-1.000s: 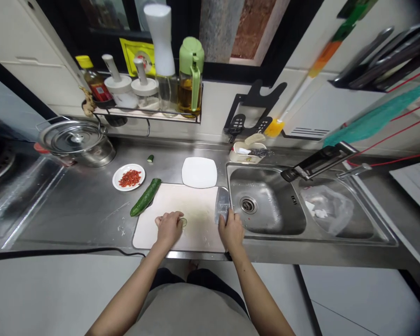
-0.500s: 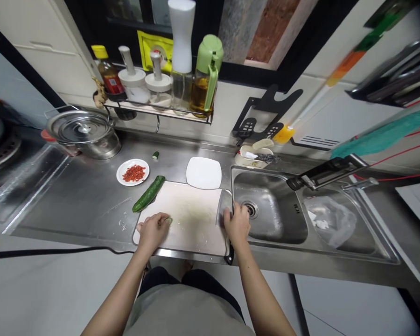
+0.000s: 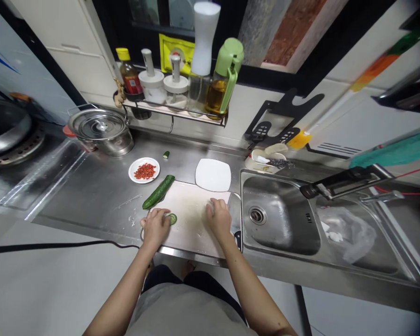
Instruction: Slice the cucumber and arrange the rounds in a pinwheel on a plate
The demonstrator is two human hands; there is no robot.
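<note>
Left hand point(image 3: 156, 225) rests curled on the near left corner of the cutting board point(image 3: 191, 212), fingertips pinning a cut cucumber piece point(image 3: 172, 218) whose round green face shows at the hand's 2 o'clock. Right hand point(image 3: 218, 216) lies flat and empty on the board's right part; half a second ago it sat at the board's right edge over the knife, and a second ago it gripped the handle. The knife point(image 3: 235, 224) now lies let go at the board's right edge, at 3 o'clock from that hand, mostly hidden by it. Judged from this, cutting has paused and both hands are on the board. A whole cucumber point(image 3: 158, 192) lies at the board's 10 o'clock corner, with a dish of chopped red chilli point(image 3: 144, 170) beyond it on the bench point(image 3: 101, 196) and a white plate point(image 3: 213, 175) at the board's 12 o'clock.
</note>
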